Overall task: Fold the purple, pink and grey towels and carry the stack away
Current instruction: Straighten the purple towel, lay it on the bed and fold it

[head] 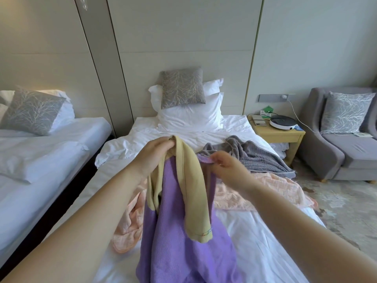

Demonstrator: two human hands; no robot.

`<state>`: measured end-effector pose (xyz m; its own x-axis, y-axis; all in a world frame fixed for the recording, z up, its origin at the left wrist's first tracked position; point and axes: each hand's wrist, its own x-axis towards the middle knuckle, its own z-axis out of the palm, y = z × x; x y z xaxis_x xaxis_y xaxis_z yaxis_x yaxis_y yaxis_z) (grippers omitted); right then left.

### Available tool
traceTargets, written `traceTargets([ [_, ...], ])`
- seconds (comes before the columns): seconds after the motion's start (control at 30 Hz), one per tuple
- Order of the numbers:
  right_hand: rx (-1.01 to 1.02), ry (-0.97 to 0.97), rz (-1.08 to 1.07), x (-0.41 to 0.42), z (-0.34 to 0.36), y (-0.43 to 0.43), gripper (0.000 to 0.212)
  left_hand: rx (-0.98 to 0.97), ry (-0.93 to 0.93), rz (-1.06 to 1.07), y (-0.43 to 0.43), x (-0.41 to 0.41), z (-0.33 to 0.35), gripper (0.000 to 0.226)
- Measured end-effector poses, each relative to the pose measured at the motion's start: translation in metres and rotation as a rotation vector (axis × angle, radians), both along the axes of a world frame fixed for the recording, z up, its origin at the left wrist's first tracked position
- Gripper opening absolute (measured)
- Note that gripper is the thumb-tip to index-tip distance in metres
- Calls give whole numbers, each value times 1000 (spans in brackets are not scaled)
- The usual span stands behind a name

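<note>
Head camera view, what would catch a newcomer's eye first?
The purple towel with a tan edge hangs mid-frame, held up by both hands: the left hand grips the top, the right hand pinches a corner. Behind it on the white bed lie a crumpled pink towel and, farther back to the right, a grey towel.

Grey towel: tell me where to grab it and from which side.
Probably best to pinch the grey towel at its near right corner, which lies flat over the pink towel, coming from above on the right; the rest is bunched in folds.
</note>
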<state>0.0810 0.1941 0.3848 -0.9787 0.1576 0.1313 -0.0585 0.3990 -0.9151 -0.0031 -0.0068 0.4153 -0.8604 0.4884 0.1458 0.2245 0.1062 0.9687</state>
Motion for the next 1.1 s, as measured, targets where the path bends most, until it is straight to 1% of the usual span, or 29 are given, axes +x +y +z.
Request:
traceTargets([
  [0.03, -38, -8, -63, -3, 7, 7, 14, -92, 45, 47, -4, -3, -1, 48],
  [0.07, -44, 0, -119, -6, 15, 12, 10, -180, 78, 70, -6, -5, -4, 52],
  [0.1, -20, 11, -166, -9, 23, 16, 8, -255, 114, 74, -8, -6, -7, 47],
  [0.17, -13, 38, -208, -14, 37, 16, 10, -361, 160, 30, -7, 0, -11, 22],
  [0.2, -8, 43, -198, -16, 41, 13, 10, -378, 186, 3, -3, 4, -12, 25],
  [0.27, 51, 13, -102, -16, 45, 0, 7, -327, 238, 1, 9, 12, -13, 34],
  [0.33, 64, 5, 60, -15, 41, -11, 7, -217, 209, 3, 20, 14, -12, 31],
  [0.43, -107, 34, 226, -9, 34, -13, 7, -96, 73, -73, 27, 18, -10, 15],
  [0.47, -162, 37, 246, -7, 32, -10, 6, -77, 51, -78, 28, 18, -11, 15],
  [0.53, -194, 53, 242, -3, 27, -3, 9, -64, 59, -48, 29, 17, -13, 20],
  [0.6, -132, 115, 179, 4, 18, 2, 27, -53, 79, 31, 32, 15, -13, 16],
  [0.67, 43, 242, 88, 12, 9, 3, 41, -9, 82, 90, 35, 14, -10, 13],
  [0.7, 158, 321, 59, 15, 4, 4, 42, 14, 90, 103, 36, 14, -8, 15],
  [0.73, 258, 397, 45, 18, -2, 4, 38, 31, 106, 115, 37, 14, -6, 16],
  [0.8, 371, 467, 37, 21, -16, 4, 21, 64, 123, 142, 38, 13, -2, 12],
  [0.83, 388, 449, 32, 23, -22, 3, 12, 81, 123, 150, 39, 13, 0, 11],
  [0.87, 395, 408, 18, 23, -26, 3, 10, 97, 122, 160, 39, 13, 1, 10],
  [0.97, 502, 247, -48, 21, -38, 0, 37, 135, 121, 190, 38, 12, 5, 11],
  [1.0, 548, 220, -60, 19, -40, -1, 40, 137, 126, 192, 37, 11, 6, 11],
  [1.03, 581, 213, -67, 18, -41, -3, 39, 136, 132, 190, 37, 11, 7, 11],
  [1.1, 595, 251, -68, 15, -41, -6, 23, 127, 149, 193, 34, 9, 9, 9],
])
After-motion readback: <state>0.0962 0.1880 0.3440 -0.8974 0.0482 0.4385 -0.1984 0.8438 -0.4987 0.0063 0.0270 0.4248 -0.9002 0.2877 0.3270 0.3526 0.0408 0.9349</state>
